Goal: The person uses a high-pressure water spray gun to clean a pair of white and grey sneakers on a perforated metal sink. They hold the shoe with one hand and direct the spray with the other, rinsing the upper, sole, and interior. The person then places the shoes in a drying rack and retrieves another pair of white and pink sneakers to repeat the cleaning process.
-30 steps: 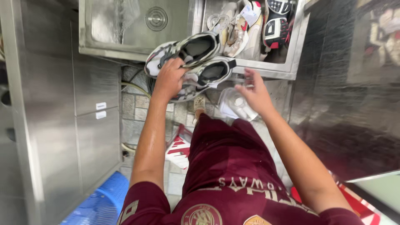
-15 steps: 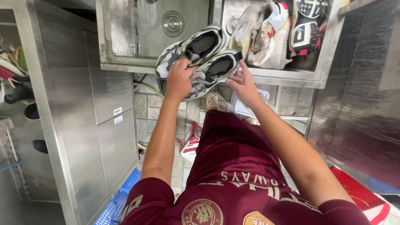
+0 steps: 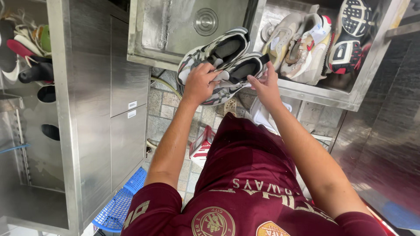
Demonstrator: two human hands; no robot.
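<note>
Both hands are on a pair of grey-and-white sneakers (image 3: pixel 221 61) held together at the front edge of the steel sink (image 3: pixel 144 39). The left hand (image 3: pixel 200 83) is closed over the near sneaker's side and tongue, fingers curled down on it. The right hand (image 3: pixel 264 83) pinches the heel end of the same pair, thumb and fingers closed on the black pull tab; the grip looks firm, though the fingertips are partly hidden behind the shoe.

Change against the earlier frames: the pair was lower and further out from the rim, with the right hand open and loose beside it. Now the right hand has closed on the heel and the pair sits higher, right over the divider between the two basins. My read: the sneakers are being gathered and steadied as one bundle.

Around the grip:
- Beyond the left hand: the left basin, wet, with a round drain (image 3: pixel 205 21).
- Beyond and to the right of the right hand: the other basin, holding a heap of shoes (image 3: pixel 302 43), beige and white ones plus one dark sole-up shoe (image 3: pixel 352 35).
- Below the grip, near the floor: a white shoe (image 3: pixel 262 116) and a red-and-white box (image 3: pixel 202 146).
- Far left of the left arm: a steel cabinet (image 3: pixel 127 109), a shelf with more shoes (image 3: pixel 26 48), and a blue basket (image 3: pixel 120 203) on the floor.
</note>
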